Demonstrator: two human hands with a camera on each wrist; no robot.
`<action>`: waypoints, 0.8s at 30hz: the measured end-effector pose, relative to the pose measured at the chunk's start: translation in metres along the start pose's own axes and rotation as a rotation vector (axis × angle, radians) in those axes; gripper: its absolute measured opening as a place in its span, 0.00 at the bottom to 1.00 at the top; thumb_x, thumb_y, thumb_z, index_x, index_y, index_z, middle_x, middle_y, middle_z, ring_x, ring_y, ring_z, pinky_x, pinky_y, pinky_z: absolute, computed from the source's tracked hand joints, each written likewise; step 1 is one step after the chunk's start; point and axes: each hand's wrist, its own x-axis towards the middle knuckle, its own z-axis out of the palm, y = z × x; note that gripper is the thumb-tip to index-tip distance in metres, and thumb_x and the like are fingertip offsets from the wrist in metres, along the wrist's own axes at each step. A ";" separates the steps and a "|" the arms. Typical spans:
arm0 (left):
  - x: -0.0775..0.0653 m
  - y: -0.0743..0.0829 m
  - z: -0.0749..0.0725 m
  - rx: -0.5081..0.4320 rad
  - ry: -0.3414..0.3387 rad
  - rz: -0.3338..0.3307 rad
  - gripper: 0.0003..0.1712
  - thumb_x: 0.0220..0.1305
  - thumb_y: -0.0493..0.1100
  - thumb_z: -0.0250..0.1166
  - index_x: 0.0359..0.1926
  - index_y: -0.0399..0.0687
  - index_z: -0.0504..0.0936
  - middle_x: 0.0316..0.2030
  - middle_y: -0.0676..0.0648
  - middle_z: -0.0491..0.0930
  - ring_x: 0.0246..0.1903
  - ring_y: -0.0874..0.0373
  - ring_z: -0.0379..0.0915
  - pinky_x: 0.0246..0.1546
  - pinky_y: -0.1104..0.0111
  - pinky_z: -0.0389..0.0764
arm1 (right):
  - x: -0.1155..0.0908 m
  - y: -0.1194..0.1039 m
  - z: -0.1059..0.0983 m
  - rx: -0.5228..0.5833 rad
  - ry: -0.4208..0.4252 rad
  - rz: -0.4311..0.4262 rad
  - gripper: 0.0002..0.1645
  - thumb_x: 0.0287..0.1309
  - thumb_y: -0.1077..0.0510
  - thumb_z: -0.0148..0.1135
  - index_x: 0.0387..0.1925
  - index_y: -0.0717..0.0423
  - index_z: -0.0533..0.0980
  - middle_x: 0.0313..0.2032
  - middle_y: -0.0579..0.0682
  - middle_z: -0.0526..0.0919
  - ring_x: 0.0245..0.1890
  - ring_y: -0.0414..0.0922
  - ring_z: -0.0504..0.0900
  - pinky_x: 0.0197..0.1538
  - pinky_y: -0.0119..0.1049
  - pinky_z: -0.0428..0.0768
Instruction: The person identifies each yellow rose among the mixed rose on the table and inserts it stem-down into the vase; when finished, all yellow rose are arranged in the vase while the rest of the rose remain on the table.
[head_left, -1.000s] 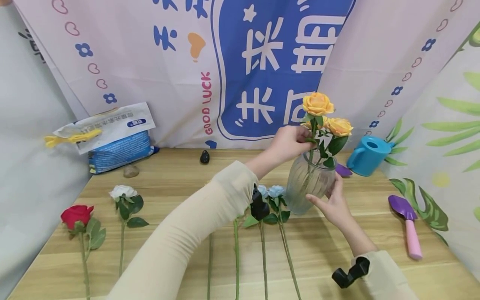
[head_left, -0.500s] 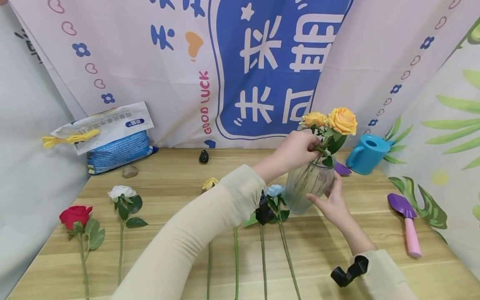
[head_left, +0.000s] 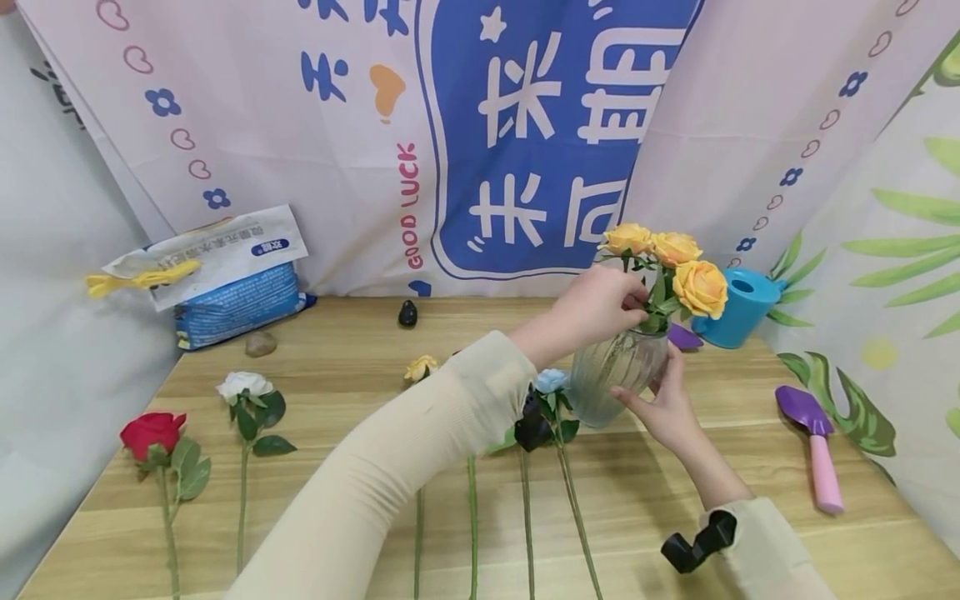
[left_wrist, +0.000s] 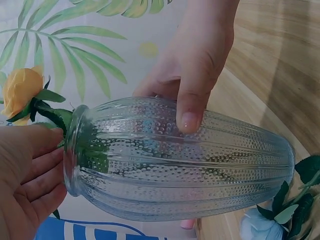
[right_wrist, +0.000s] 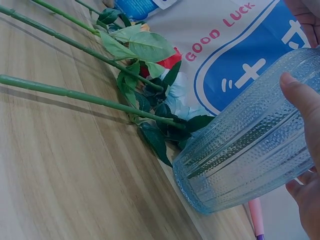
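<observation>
A ribbed clear glass vase [head_left: 611, 379] leans a little on the table, with three orange-yellow roses [head_left: 701, 289] standing in its mouth. At the rim, my left hand [head_left: 600, 307] pinches the greenery of a rose between thumb and fingers; the exact stem is hidden. My right hand [head_left: 667, 408] holds the vase low on its right side. The left wrist view shows the right thumb [left_wrist: 190, 120] across the glass [left_wrist: 150, 165], fingers behind it. Beside the vase base lies a light blue rose [head_left: 551, 382], partly behind the left wrist's black camera mount [head_left: 533, 423].
A red rose [head_left: 153, 435], a white rose [head_left: 245, 385] and a small yellow rose [head_left: 421, 367] lie leftward. A blue watering can [head_left: 738, 308] and purple shovel [head_left: 806, 410] stand right. Blue packaging [head_left: 240, 304], a grey stone [head_left: 261, 343] and a black stone [head_left: 407, 313] sit behind.
The rose at my left hand has dropped into the vase and tipped right; all three blooms now sit lower and spread. The left hand moved down to the rim. The right hand stayed on the vase.
</observation>
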 end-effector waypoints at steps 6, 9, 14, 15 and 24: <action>-0.005 -0.002 -0.005 -0.082 -0.005 -0.032 0.13 0.60 0.43 0.61 0.45 0.46 0.80 0.38 0.54 0.80 0.37 0.68 0.74 0.38 0.82 0.71 | 0.001 -0.001 0.001 0.001 0.004 0.005 0.52 0.47 0.72 0.63 0.62 0.60 0.37 0.59 0.61 0.54 0.60 0.57 0.57 0.58 0.56 0.57; -0.010 -0.006 -0.009 -0.143 0.009 -0.045 0.12 0.59 0.42 0.61 0.45 0.45 0.80 0.38 0.53 0.80 0.37 0.69 0.75 0.36 0.83 0.71 | 0.001 0.000 0.001 -0.003 0.014 0.010 0.52 0.46 0.72 0.63 0.62 0.60 0.38 0.58 0.61 0.55 0.60 0.57 0.58 0.58 0.54 0.58; -0.026 -0.022 -0.024 -0.155 0.021 -0.056 0.12 0.59 0.42 0.62 0.44 0.44 0.81 0.38 0.51 0.81 0.36 0.68 0.76 0.36 0.82 0.72 | 0.000 -0.002 0.003 -0.009 0.016 0.012 0.52 0.47 0.71 0.64 0.63 0.59 0.38 0.59 0.63 0.55 0.60 0.57 0.57 0.58 0.54 0.57; -0.031 -0.027 -0.029 -0.142 0.020 -0.058 0.12 0.58 0.42 0.62 0.43 0.44 0.81 0.39 0.51 0.81 0.36 0.67 0.76 0.36 0.81 0.72 | 0.000 -0.002 0.003 -0.014 0.016 0.011 0.52 0.48 0.70 0.64 0.63 0.58 0.38 0.59 0.63 0.55 0.60 0.58 0.57 0.59 0.55 0.57; -0.106 -0.094 -0.058 -0.078 0.053 -0.167 0.10 0.55 0.40 0.65 0.38 0.41 0.82 0.34 0.48 0.82 0.34 0.61 0.78 0.37 0.73 0.76 | 0.001 0.004 0.002 -0.038 0.028 0.031 0.53 0.48 0.67 0.65 0.63 0.53 0.39 0.57 0.60 0.56 0.58 0.55 0.60 0.58 0.53 0.59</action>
